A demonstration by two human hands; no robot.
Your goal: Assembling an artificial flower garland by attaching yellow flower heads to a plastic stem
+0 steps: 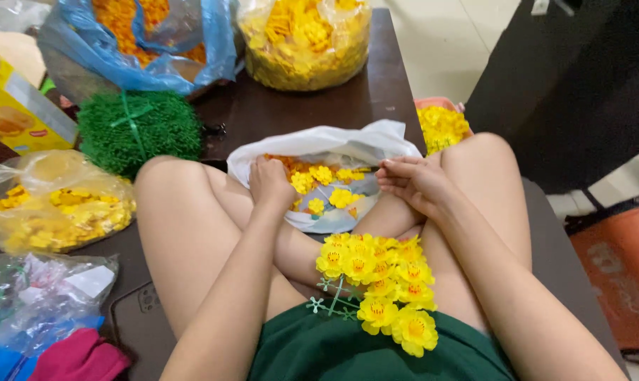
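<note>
A white plastic bag (376, 144) lies open between my knees, holding loose yellow and orange artificial flowers (325, 185). My left hand (270, 183) reaches down into the bag, fingers curled among the flowers; what it holds is hidden. My right hand (413, 180) rests at the bag's right rim, fingers bent together, with nothing clearly seen in them. A finished bunch of yellow flowers on green plastic stems (379, 282) lies in my lap on the green cloth (333, 353).
On the dark table (263, 109) stand a blue bag of orange petals (150, 42), a clear bag of yellow petals (305, 39), a green bundle of stems (139, 130) and a yellow box (16, 106). Another bag of yellow flowers (51, 204) sits left. A phone (139, 317) lies by my thigh.
</note>
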